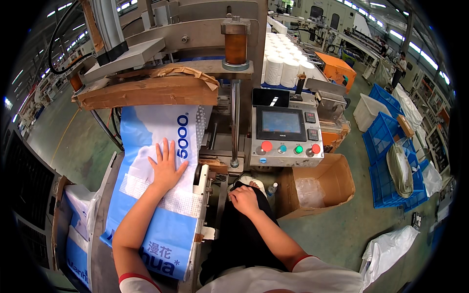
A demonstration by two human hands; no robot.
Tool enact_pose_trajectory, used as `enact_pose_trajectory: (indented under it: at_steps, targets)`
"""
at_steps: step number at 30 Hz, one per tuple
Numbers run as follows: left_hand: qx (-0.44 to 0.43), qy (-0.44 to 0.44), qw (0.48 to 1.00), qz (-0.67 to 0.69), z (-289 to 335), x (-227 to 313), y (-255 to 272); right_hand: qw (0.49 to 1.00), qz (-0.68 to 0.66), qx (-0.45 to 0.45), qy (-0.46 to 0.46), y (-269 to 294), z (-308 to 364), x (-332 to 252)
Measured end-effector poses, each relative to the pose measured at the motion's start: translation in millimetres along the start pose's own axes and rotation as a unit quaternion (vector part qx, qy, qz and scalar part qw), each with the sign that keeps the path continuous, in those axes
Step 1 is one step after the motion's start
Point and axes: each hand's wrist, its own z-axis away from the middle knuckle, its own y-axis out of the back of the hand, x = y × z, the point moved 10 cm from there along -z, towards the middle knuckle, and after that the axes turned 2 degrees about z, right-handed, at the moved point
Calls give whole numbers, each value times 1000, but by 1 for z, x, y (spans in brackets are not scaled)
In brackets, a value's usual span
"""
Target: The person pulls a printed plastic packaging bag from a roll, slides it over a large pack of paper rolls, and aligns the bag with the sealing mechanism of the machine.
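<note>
In the head view, the left hand (167, 168) lies flat, fingers spread wide, on a blue-and-white plastic sheet (173, 200), gripping nothing. The sheet lies lengthwise on the machine table (100, 207), its far end reaching the brown bar (151, 93). The right hand (244, 200) rests loosely on the person's knee, left of a cardboard box (337, 190).

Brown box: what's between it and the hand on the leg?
In the head view, from the right hand to the box: dark trouser leg, then a small bottle.
</note>
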Motion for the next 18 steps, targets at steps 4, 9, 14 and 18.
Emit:
enact_pose_trajectory:
  at_steps: [4,9,14,18]
  targets:
    - [2,-1,1000,-2,0,0,0,1000,1,1,0,0,0,0]
    - [-4,1,1000,-1,0,0,0,1000,-2,6,-1,3,0,-1]
    - [-2,0,1000,2,0,0,0,1000,2,12,0,3,0,-1]
    - [-2,0,1000,2,0,-1,-1,1000,1,8,0,1,0,0]
